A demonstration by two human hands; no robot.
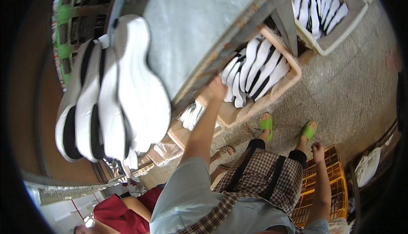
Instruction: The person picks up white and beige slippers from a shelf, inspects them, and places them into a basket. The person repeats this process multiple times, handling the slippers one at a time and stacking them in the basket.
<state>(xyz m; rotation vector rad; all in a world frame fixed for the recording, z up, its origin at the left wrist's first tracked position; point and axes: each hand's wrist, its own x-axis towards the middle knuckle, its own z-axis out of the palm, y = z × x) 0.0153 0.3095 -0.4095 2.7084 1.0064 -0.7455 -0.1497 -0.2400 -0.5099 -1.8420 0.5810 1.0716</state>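
Observation:
My left hand (217,88) reaches to the side of a peach-coloured bin (293,74), close to several white sole-shaped pieces (255,70) with black parts. Its fingers are blurred and partly hidden, so I cannot see whether it touches them. Hanging low at my right side, my right hand (317,152) has its fingers curled in, with nothing visible in them. At the left, several larger-looking white sole-shaped pieces (138,81) with black patches stand side by side along the edge of a grey metal surface (191,21).
A pale bin (357,25) at the far right holds more such pieces. Another bin (176,134) lies beyond my left forearm. Orange plastic crates (340,178) stand by my right arm. A person in red (121,212) is at the lower left, and a sandalled foot (224,151) shows nearby.

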